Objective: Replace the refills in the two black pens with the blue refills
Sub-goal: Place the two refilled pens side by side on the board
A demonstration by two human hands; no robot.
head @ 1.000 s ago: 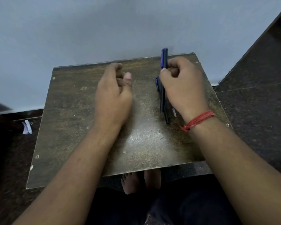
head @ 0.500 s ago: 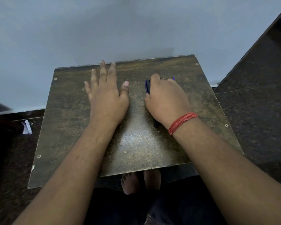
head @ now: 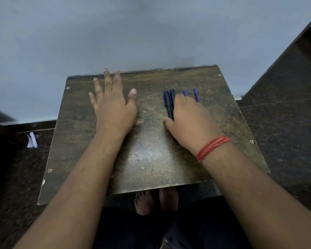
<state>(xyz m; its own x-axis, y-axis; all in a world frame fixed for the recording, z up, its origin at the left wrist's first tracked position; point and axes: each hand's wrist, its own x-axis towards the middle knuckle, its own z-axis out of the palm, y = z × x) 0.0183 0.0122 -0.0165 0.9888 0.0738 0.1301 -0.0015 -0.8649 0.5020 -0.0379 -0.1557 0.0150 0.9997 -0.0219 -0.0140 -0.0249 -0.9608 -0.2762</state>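
Left hand (head: 113,106): flat on desk (head: 151,159), fingers spread, empty.
Right hand (head: 190,123): palm down, covering pens and refills, gripping nothing.
Black pens (head: 169,103): side by side, far-right desk.
Blue refills (head: 196,95): tips showing just right of pens.

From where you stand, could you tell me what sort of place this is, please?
Probably a plain room at home, with the person seated at a low, worn wooden table against a bare wall. Dark stone floor and bare feet suggest it.
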